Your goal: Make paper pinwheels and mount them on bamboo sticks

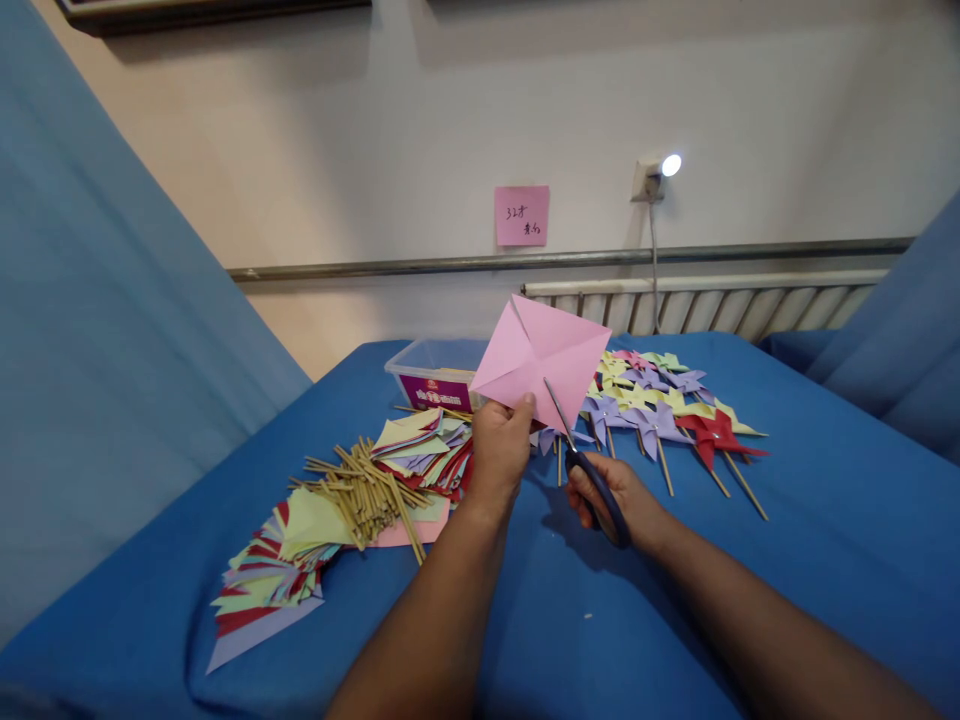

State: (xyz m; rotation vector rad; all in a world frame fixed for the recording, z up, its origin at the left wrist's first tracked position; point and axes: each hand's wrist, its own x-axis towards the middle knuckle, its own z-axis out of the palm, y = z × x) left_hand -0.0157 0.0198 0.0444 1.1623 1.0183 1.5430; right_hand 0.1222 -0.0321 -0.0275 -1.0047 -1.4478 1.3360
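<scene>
A square sheet of pink paper with diagonal creases is held up above the table, one corner pointing toward me. My left hand pinches it near its lower left edge, thumb on top. In my right hand is a pair of scissors with dark blue handles, its fingers wrapped round the loops. The blades lie at the paper's lower part, pointing toward its centre. A slit shows at the far corner. Behind the paper and to the right lie several finished paper pinwheels on sticks.
Left of my hands are a pile of short wooden sticks and fanned stacks of coloured paper. A clear plastic box stands behind them. The blue cloth covers the table; a radiator is on the wall beyond.
</scene>
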